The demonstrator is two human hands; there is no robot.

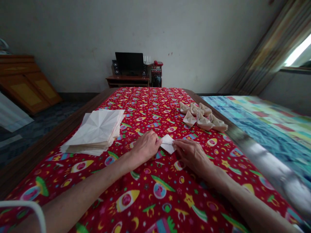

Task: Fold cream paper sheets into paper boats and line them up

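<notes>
A small folded piece of white paper [168, 144] is held between my two hands, just above or on the red patterned cloth [145, 181]. My left hand [148, 143] pinches its left corner with thumb and fingers. On the opposite side, my right hand [190, 152] grips the right corner between fingertips and thumb. A crease line runs across the paper between the two pinches. To the left lies a stack of creased white paper sheets [99, 127]. Several folded paper shapes [204, 117] with pointed corners sit grouped at the right, beyond my right hand.
The cloth covers a dark wooden table [26, 171]. Past its far end stand a monitor [129, 62] on a desk and a red telephone [158, 63]. A bed [262, 129] adjoins the right side. A white curved cable or tube [36, 208] crosses the lower left corner.
</notes>
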